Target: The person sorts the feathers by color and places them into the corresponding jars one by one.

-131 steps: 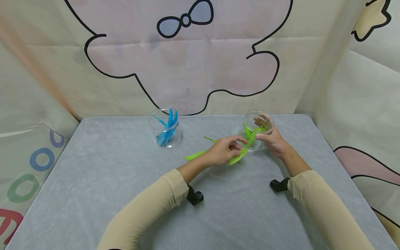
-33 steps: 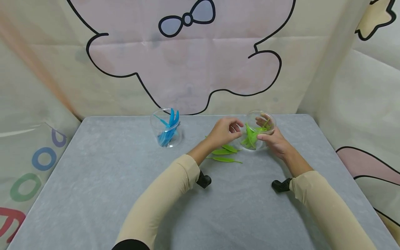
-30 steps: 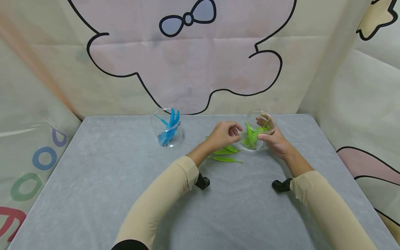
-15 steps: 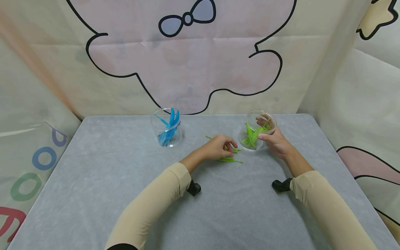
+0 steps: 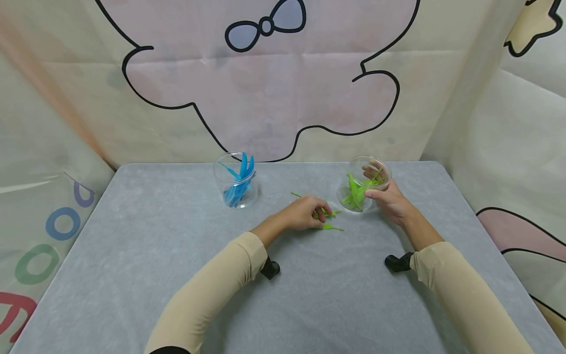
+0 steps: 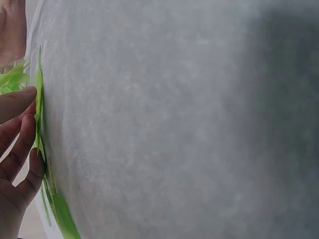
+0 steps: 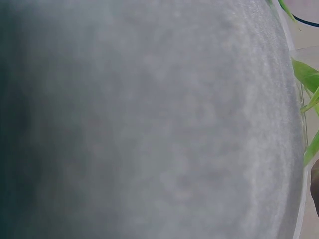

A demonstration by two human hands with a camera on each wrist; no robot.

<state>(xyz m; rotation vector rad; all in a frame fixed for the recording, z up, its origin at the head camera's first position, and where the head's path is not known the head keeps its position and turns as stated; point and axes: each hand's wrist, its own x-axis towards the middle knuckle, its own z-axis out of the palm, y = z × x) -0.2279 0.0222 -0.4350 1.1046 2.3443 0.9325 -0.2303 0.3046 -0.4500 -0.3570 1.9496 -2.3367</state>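
My right hand grips a clear plastic cup at the right back of the table, thumb in front and fingers behind. Slim green feathers stand inside it. To its left, my left hand is low over several loose green feathers, covering part of them. In the left wrist view its thumb and loosely bent fingers are right at one upright-looking feather, and another feather lies below. The right wrist view catches only green feather parts and the cup's edge.
A second clear cup holding blue feathers stands at the back left of the grey cloth-covered table. A printed sheet hangs right behind the table's back edge.
My left hand came away from the cup's side and moved down and left onto the loose feathers. The feather it held earlier is gone from it. The right hand keeps its hold.
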